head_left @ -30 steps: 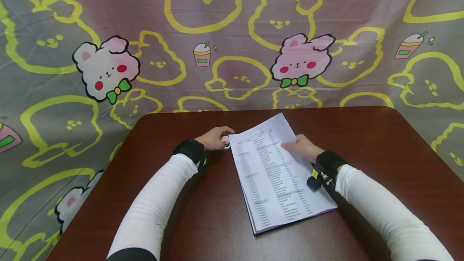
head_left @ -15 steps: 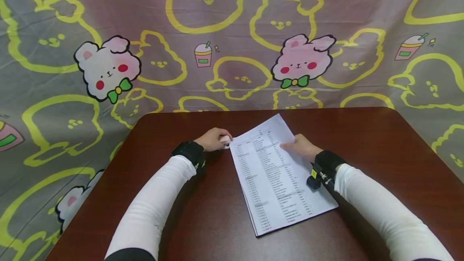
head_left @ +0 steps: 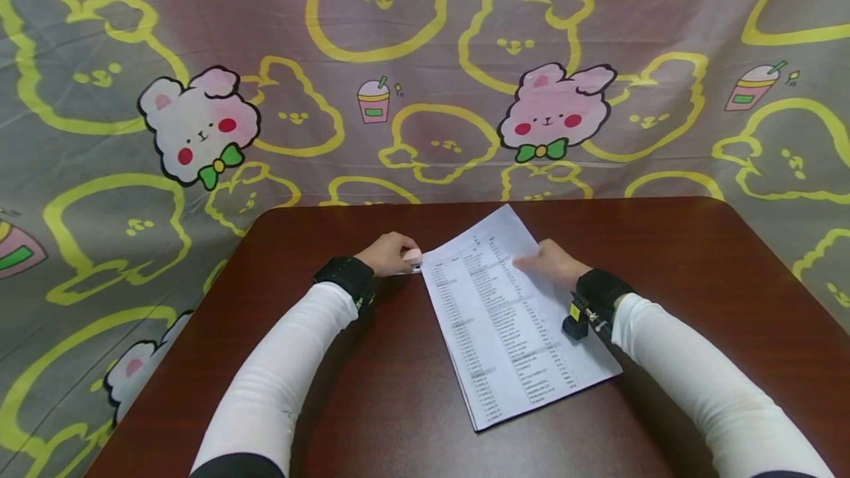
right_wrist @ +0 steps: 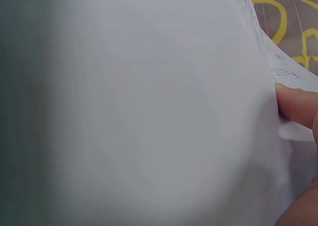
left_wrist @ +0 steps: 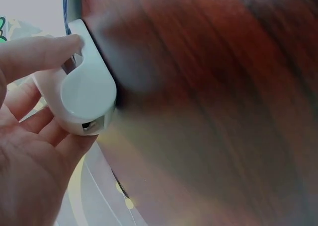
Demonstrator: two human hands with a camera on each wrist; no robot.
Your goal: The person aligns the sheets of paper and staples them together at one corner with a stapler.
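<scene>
A stack of printed paper sheets [head_left: 505, 330] lies at a slant over the table, its far end lifted. At its upper left corner my left hand [head_left: 387, 255] grips a small, rounded white and pale pink stapler [left_wrist: 89, 94]. In the left wrist view my thumb presses on the stapler and the other fingers wrap beneath it. My right hand [head_left: 551, 264] holds the stack's right edge, thumb on top and fingers hidden underneath. Blank paper [right_wrist: 164, 102] fills most of the right wrist view, with the thumb [right_wrist: 298, 107] at its right edge.
The dark brown wooden table [head_left: 717, 301] has rounded far corners. Behind it hangs a curtain [head_left: 425, 80] with yellow cartoon outlines and rabbit faces. Black camera bands [head_left: 345, 279] circle both wrists.
The lower left corner of the paper stack has shifted slightly right. My left fingers, earlier stretched over the stapler, now curl closer round it. My right hand keeps its hold.
</scene>
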